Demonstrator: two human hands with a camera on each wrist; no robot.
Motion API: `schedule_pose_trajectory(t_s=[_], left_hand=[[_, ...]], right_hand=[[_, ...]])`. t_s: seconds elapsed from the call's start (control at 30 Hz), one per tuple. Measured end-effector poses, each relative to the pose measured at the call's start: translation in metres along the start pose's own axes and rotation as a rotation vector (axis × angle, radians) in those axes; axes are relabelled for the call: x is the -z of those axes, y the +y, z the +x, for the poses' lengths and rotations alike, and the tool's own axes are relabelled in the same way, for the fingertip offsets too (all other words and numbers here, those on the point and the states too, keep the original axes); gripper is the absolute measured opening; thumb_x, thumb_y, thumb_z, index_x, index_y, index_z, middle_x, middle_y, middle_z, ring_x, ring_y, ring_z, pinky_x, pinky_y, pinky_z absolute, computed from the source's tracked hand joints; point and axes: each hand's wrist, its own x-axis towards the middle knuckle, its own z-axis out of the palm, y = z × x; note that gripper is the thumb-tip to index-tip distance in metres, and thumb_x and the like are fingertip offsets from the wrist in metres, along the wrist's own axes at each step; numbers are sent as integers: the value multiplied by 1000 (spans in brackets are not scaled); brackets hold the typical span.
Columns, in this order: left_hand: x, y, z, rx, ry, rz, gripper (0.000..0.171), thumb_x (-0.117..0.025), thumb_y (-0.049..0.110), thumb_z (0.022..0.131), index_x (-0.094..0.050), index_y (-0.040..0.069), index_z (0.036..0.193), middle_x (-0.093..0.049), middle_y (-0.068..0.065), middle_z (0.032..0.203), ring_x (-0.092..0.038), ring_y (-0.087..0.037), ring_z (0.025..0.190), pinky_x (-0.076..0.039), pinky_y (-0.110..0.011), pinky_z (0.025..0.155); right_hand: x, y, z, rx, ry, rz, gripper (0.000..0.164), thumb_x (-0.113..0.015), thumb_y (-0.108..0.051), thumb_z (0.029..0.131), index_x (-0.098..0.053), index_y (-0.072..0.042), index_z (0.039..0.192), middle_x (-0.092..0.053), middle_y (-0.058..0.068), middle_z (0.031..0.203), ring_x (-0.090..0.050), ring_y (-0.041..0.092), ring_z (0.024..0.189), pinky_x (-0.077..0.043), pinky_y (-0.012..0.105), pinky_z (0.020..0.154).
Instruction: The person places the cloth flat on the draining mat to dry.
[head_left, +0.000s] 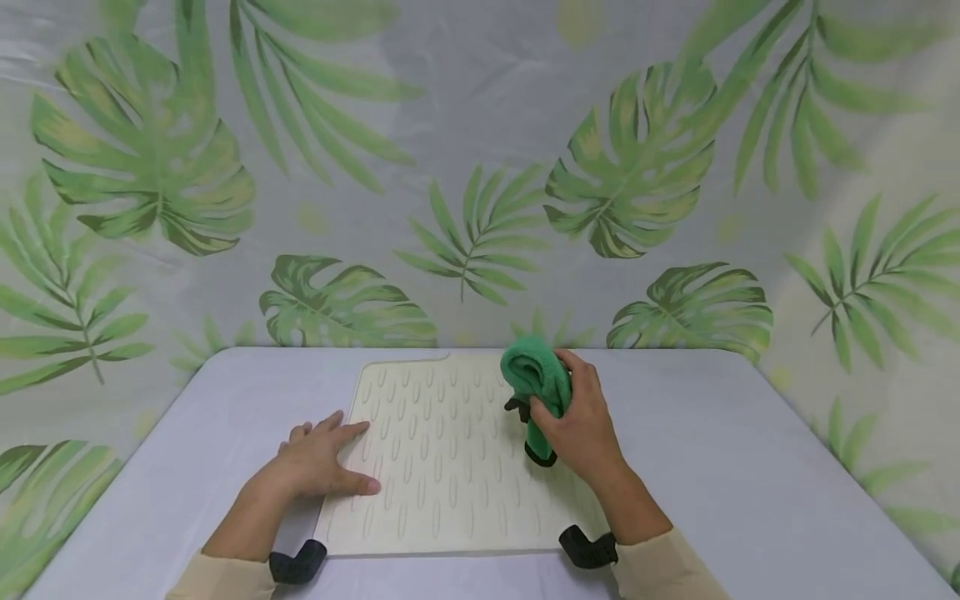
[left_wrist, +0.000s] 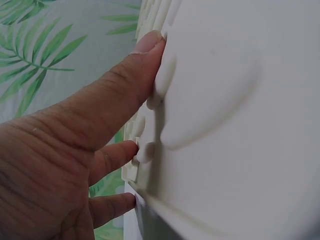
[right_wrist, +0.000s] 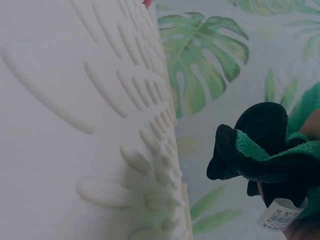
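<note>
A cream-coloured mat (head_left: pixel 431 467) with rows of raised oval ridges lies flat on a white table. At its left side rests my left hand (head_left: pixel 318 458), fingers spread, with the thumb and fingertips touching the mat's surface and edge. My right hand (head_left: pixel 590 421) grips a folded green terry towel (head_left: pixel 534 367) above the mat's right part. Black trim runs along the towel's edges. In the right wrist view, a white printed label (right_wrist: pixel 283 215) hangs from the towel, and most of that hand is out of frame.
The white tabletop (head_left: pixel 720 467) extends on both sides of the mat. Behind it hangs a cloth (head_left: pixel 480 108) printed with green leaves. A black wrist-worn device (head_left: pixel 298 562) sits at the left wrist and another black device (head_left: pixel 588 547) at the right.
</note>
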Motion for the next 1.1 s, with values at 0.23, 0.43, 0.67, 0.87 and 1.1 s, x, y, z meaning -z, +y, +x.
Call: schedule_pose_trajectory(t_s=[0.23, 0.43, 0.67, 0.87, 1.1], left_hand=[[-1, 0, -1, 14, -1, 2, 107, -87, 65, 64, -50, 17, 152, -26, -31, 164, -16, -70, 143, -16, -85, 109], [1, 1, -2, 2, -3, 0, 105, -87, 64, 66, -50, 17, 152, -26, -31, 164, -17, -70, 143, -17, -85, 108], [-1, -2, -1, -2, -8, -5, 108, -87, 66, 63, -50, 17, 152, -25, -31, 164, -15, -71, 143, -16, -86, 108], [0, -1, -1, -4, -6, -15, 109, -87, 67, 63, -50, 17, 152, -25, -31, 164, -15, -70, 143, -14, -86, 108], [0, -3, -2, -4, -7, -18, 109, -87, 67, 63, -50, 17, 152, -25, -31, 164, -15, -70, 143, -15, -86, 107]], right_hand=[[-8, 1, -3, 100, 26, -11, 66, -74, -14, 93, -41, -16, 150, -47, 15, 139, -54, 32, 119, -50, 55, 97], [-16, 0, -6, 128, 26, -33, 66, -77, -13, 90, -45, -17, 147, -48, 16, 138, -56, 33, 119, -52, 55, 97], [-29, -2, -13, 21, -100, -87, 69, -77, -21, 92, -40, -24, 151, -42, 13, 144, -58, 37, 123, -54, 57, 96], [-33, 0, -16, 88, -160, -180, 72, -77, -21, 93, -39, -28, 154, -45, 13, 145, -62, 37, 121, -57, 55, 90], [-31, -3, -16, 96, -225, -266, 69, -76, -21, 93, -44, -30, 153, -50, 11, 147, -65, 36, 118, -57, 54, 90]])
